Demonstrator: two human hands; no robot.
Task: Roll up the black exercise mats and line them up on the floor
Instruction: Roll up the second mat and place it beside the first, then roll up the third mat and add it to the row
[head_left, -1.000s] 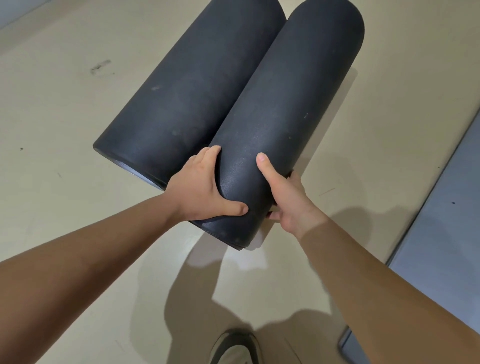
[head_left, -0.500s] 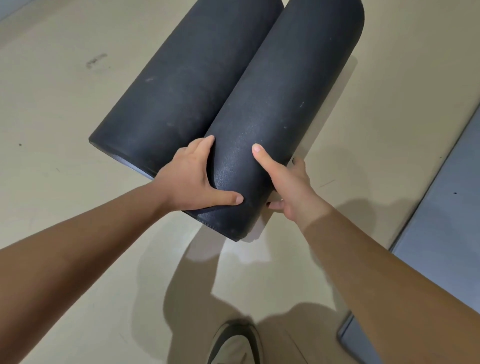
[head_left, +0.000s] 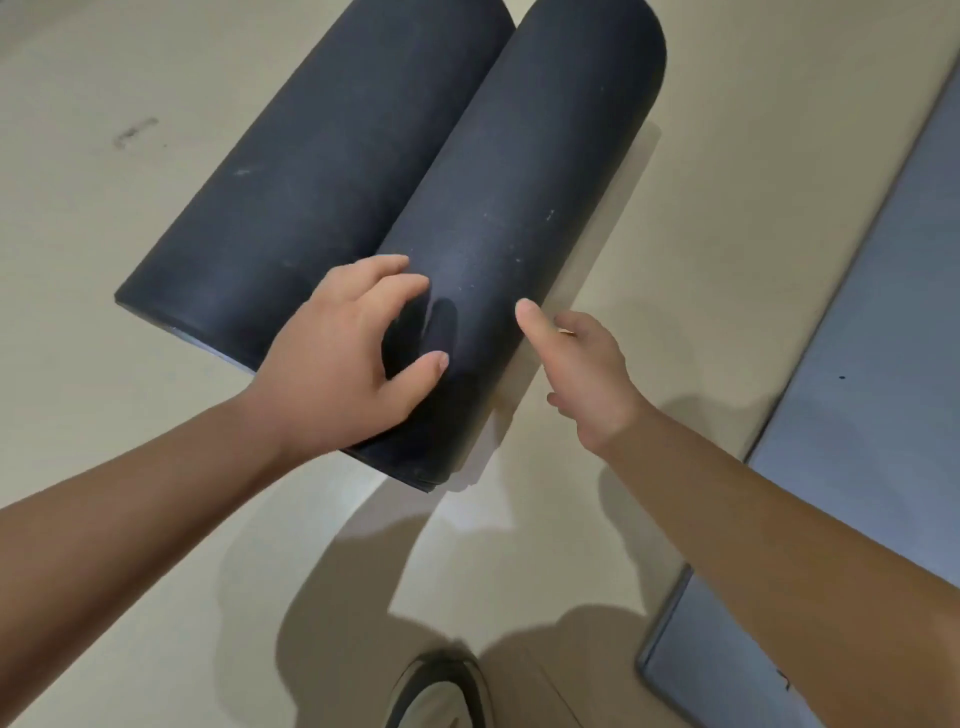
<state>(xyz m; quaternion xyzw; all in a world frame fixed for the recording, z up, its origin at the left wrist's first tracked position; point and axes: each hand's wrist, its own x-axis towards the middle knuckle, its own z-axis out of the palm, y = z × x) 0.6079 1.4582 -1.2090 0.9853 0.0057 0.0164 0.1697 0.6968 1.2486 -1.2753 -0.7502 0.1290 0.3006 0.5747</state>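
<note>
Two rolled black exercise mats lie side by side on the beige floor, touching along their length. The left roll (head_left: 332, 166) sits a bit farther away than the right roll (head_left: 524, 208), whose near end reaches toward me. My left hand (head_left: 348, 358) rests on the near end of the right roll, fingers curled with a gap under the palm. My right hand (head_left: 587, 374) hovers just off the right side of that roll, thumb near its surface, fingers loose and apart, holding nothing.
A grey mat (head_left: 872, 364) lies flat on the floor along the right edge, its near corner at the lower right. My shoe (head_left: 441, 691) shows at the bottom centre. Beige floor (head_left: 104, 415) spreads to the left.
My right hand has come off the right roll and drawn back to its side. My left hand has loosened its grip and slid up onto the top of the roll's near end.
</note>
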